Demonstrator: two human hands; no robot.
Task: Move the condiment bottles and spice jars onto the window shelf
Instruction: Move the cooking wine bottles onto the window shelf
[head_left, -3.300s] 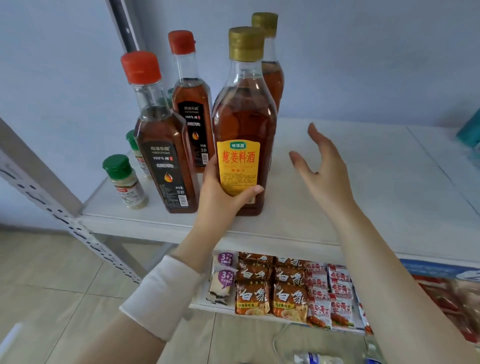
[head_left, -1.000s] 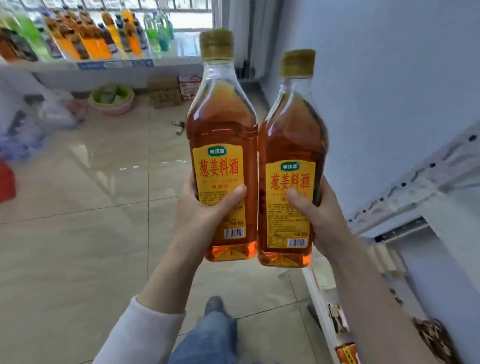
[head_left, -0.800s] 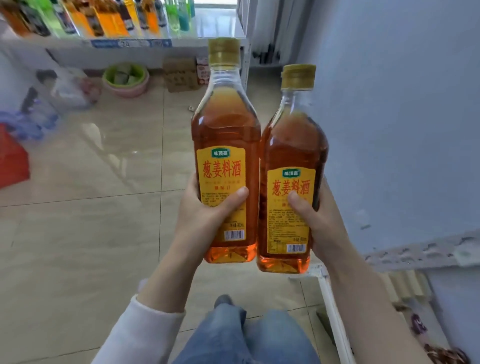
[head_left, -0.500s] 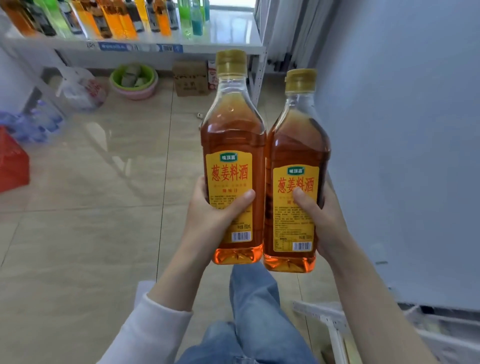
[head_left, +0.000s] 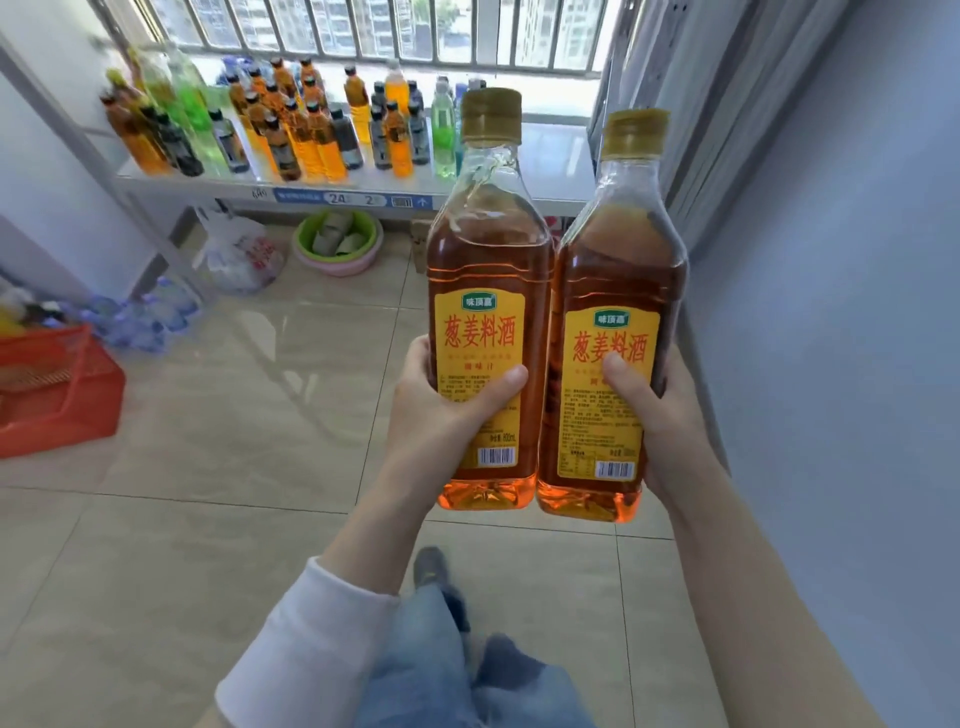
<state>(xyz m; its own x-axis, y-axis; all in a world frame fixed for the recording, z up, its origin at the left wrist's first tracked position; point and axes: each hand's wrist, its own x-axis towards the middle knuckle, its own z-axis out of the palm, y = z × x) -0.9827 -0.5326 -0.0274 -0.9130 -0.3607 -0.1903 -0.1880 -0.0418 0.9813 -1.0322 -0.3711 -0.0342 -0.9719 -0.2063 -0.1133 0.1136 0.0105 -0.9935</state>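
Head view is showing two tall bottles of amber liquid with gold caps and yellow labels, both being held upright in the middle of the frame. The left hand (head_left: 447, 410) is gripping the left bottle (head_left: 488, 291) around its lower half, thumb lying across the label and fingers curling behind. The right hand (head_left: 660, 415) is gripping the right bottle (head_left: 618, 291) the same way, thumb pressing on the label. The two bottles are touching side by side, in the air above the tiled floor (head_left: 208, 467).

The window shelf (head_left: 550, 176) is running across the upper part of the frame below a barred window, well beyond the bottles. Many drink bottles (head_left: 291, 130) are crowding its left and middle; its right end is lying bare behind the gold caps. Under the shelf a green basin (head_left: 337, 244) and a plastic bag (head_left: 239, 254) are sitting on the floor. A red crate (head_left: 57, 395) is showing at the left edge. A white sleeve (head_left: 306, 623) is covering the left forearm, and a jeans leg (head_left: 441, 649) is showing at the bottom.
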